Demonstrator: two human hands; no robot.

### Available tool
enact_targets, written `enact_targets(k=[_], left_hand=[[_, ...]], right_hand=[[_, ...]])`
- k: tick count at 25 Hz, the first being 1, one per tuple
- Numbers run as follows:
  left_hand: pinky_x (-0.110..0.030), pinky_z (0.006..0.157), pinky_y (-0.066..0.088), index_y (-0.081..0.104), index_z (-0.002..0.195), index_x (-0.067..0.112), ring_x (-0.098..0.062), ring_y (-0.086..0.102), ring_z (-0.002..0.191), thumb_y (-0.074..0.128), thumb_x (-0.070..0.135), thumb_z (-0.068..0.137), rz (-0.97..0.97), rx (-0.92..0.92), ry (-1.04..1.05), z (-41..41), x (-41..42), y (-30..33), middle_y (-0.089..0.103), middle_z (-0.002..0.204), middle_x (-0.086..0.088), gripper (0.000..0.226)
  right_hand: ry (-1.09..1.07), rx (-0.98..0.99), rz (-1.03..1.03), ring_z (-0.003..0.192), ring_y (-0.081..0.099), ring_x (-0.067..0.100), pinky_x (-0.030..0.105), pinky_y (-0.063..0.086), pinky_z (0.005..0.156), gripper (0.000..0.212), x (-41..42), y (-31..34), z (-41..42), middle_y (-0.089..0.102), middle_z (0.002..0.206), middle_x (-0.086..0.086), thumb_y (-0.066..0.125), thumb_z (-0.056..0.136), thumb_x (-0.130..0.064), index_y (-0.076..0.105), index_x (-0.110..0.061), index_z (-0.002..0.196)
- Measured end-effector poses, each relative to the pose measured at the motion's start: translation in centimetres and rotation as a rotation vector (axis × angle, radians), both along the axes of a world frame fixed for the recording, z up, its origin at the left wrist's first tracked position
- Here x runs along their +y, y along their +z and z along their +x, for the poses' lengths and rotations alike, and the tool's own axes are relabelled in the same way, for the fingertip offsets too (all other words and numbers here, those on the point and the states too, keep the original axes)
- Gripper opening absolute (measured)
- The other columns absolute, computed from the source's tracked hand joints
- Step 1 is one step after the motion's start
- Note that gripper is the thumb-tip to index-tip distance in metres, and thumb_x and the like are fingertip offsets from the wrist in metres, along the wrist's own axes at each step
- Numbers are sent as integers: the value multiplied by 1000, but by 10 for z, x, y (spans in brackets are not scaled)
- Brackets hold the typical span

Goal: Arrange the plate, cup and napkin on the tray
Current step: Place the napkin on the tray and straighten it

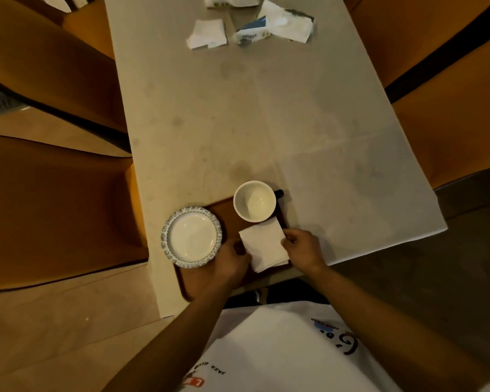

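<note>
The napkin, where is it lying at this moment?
In the head view, the napkin lies on the right part of the brown tray, just nearer than the cup, between the left hand and the right hand.

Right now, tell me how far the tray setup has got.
Nearly finished. Done: the plate sits at the left end of the brown tray, overhanging its edge, and the cup stands at the far right corner. In hand: the left hand and right hand hold the folded napkin by its sides on the tray. Left: letting go, perhaps squaring it.
</note>
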State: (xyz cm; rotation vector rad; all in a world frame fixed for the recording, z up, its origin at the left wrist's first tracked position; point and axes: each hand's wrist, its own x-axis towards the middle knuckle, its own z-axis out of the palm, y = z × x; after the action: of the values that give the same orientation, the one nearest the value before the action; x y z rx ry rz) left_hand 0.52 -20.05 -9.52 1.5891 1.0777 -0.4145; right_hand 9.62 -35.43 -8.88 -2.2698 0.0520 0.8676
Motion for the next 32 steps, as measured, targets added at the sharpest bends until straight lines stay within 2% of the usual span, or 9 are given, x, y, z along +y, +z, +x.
enact_targets(k=[3,6,9,12,15,20,27,29,32], left_hand=[[-43,86,56,65,117,10,-29,67,98,62,6,85,104,-49,-111,0,0,7,71,109,-8,33],[-35,79,56,69,108,14,-23,69,92,62,15,88,205,-126,-205,-8,2,8,73,103,-5,21],[-28,90,46,63,121,17,-20,59,107,61,23,92,442,-176,-421,-17,4,8,61,119,-2,29],[-32,97,43,63,128,16,-24,50,115,58,29,95,607,-273,-742,-19,1,10,55,126,-4,36],[-36,92,46,60,131,19,-25,49,110,60,37,92,600,-258,-871,-15,-3,6,55,120,-7,43],[-36,92,42,53,137,18,-29,48,112,57,32,93,596,-219,-883,-19,-8,2,51,122,-10,46],[-36,95,42,52,138,22,-27,47,115,56,37,94,616,-215,-873,-22,-7,-5,50,125,-7,47],[-34,93,43,58,133,21,-25,50,112,55,41,94,575,-243,-798,-21,-6,-5,55,122,-5,44],[-29,90,45,65,123,21,-17,55,106,53,41,97,466,-282,-513,-23,1,3,62,117,0,34]], right_hand=[[-1,-61,-37,91,70,22,36,60,81,29,3,-1,-1,75,108,4,63,91,-16,71,-18,118],[53,-140,-129,95,69,23,28,55,82,29,-2,1,1,75,110,5,61,91,-14,71,-16,118],[176,-212,-145,94,66,20,33,57,83,28,-12,2,6,69,112,3,60,91,-11,70,-18,116],[287,-150,-31,93,62,17,31,58,84,37,-20,0,5,58,111,0,61,91,-6,64,-24,124],[364,-91,16,89,61,14,32,59,82,41,-23,-4,2,56,104,-2,63,90,-3,65,-26,124],[337,-81,30,82,61,12,36,59,81,41,-21,-6,0,59,93,-2,63,86,1,65,-23,120],[351,-87,23,82,61,12,36,58,82,36,-22,-4,-1,61,92,-3,64,87,-5,65,-24,118],[354,-123,14,84,61,11,34,57,83,31,-16,-2,-2,62,97,-3,62,90,-10,65,-22,119],[402,-186,-8,92,61,10,26,54,86,24,8,3,-6,63,110,-1,59,94,-16,66,-19,117]])
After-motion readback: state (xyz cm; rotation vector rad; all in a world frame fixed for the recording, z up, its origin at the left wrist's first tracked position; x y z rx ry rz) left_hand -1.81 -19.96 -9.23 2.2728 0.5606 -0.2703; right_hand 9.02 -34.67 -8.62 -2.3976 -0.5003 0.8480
